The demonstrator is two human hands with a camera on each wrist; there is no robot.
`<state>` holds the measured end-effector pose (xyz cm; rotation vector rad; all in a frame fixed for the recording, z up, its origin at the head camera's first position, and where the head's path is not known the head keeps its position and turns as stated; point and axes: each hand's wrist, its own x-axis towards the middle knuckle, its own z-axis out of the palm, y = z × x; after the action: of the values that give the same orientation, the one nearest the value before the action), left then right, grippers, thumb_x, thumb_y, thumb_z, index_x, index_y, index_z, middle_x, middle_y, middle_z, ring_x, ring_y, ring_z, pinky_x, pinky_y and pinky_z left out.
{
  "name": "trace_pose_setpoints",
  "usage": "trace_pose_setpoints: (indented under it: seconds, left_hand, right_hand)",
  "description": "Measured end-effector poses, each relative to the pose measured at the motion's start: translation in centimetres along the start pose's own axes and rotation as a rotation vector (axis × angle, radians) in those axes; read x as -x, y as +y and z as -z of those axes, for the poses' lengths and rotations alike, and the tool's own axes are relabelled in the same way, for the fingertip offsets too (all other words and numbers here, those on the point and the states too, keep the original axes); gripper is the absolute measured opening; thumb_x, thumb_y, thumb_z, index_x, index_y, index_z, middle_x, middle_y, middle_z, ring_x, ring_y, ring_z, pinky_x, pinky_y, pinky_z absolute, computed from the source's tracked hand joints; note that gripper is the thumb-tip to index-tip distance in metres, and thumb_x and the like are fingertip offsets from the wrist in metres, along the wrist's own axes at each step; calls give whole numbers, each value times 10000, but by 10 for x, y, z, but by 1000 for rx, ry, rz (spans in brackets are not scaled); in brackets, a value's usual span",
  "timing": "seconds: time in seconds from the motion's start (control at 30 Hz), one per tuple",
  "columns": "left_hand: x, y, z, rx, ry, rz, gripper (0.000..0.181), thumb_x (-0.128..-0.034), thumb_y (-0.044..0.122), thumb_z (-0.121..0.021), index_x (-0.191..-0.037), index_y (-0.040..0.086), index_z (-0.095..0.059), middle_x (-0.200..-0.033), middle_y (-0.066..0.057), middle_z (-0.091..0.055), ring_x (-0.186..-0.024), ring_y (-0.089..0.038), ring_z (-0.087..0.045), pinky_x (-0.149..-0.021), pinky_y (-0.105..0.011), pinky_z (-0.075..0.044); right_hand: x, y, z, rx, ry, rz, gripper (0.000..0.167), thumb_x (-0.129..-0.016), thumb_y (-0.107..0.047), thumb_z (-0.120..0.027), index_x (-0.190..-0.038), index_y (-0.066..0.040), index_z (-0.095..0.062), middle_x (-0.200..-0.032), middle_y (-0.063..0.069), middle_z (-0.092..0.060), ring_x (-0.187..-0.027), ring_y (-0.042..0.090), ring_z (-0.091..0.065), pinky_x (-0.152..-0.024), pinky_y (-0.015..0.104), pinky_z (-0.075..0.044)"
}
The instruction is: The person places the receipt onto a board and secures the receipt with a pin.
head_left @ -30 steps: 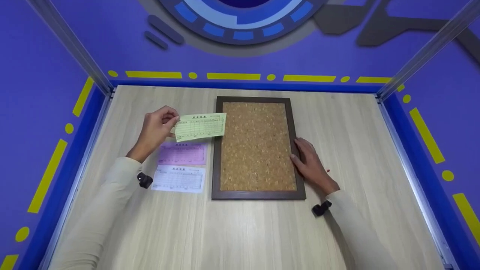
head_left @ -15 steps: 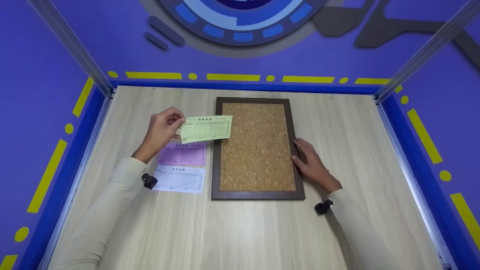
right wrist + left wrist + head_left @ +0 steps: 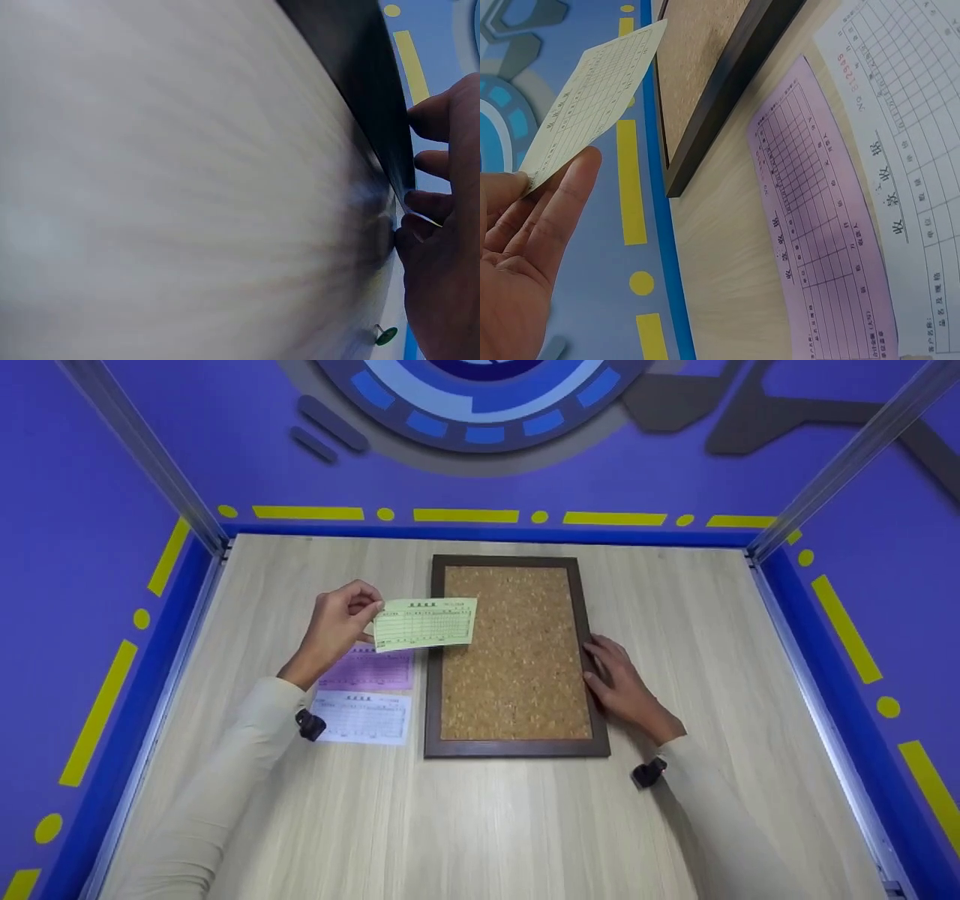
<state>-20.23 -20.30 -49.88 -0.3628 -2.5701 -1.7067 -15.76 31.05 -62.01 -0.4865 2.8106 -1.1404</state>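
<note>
My left hand [image 3: 337,622] pinches the left end of a green receipt slip [image 3: 426,624], which is held above the table. The slip's right part overlaps the left border of a brown-framed corkboard [image 3: 517,660] in the head view. In the left wrist view, thumb and fingers grip one end of the green slip [image 3: 592,97]. Below this hand lie a pink receipt slip [image 3: 367,671] and a white one [image 3: 364,720], flat on the table. My right hand [image 3: 619,682] rests against the corkboard's right edge, fingertips touching the dark frame [image 3: 367,82].
A green pushpin [image 3: 386,336] lies near the right hand in the right wrist view. Blue panels [image 3: 480,495] with yellow marks enclose the wooden table [image 3: 495,825] at the back and both sides. Black cameras sit on both wrists.
My left hand has carried the green slip to the right and slightly nearer, so it covers more of the corkboard's left part. The right hand has stayed at the frame edge.
</note>
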Motion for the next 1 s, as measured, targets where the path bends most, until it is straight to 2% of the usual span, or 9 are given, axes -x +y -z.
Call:
trace_pose_setpoints:
  seconds: [0.23, 0.43, 0.7, 1.0]
  left_hand:
    - [1, 4, -5, 9, -7, -17, 83, -1085, 60, -695, -1122, -7, -727, -1024, -161, -764, -924, -283, -763, -592, -314, -643]
    - [-2, 10, -12, 15, -30, -31, 91, -1082, 45, -692, -1125, -26, -728, -1012, -152, -771, -900, -265, -757, -583, -329, -643]
    - [-4, 15, -18, 22, -52, -32, 103, -1089, 60, -686, -1120, -30, -726, -1016, -140, -772, -902, -247, -755, -595, -354, -650]
    - [-4, 15, -25, 40, -62, -25, 84, -1085, 45, -683, -1100, -26, -725, -1010, -137, -772, -885, -229, -747, -578, -340, -643]
  right_hand:
    - [2, -2, 1, -13, 16, 13, 549, -1108, -162, -667, -1590, 47, -508, -1738, 246, -344, -1637, 426, -266, -1303, 631, -260]
    - [1, -9, 2, -9, 63, 81, 536, -1089, -184, -705, -1552, 42, -560, -1706, 266, -399, -1624, 458, -280, -1290, 667, -258]
    - [-9, -24, 1, -47, 111, 164, 518, -1067, -166, -712, -1487, 111, -589, -1648, 287, -476, -1605, 484, -317, -1288, 651, -263]
    - [-15, -32, -8, -42, 136, 169, 521, -1064, -189, -723, -1477, 107, -608, -1608, 313, -516, -1582, 499, -356, -1279, 649, -279]
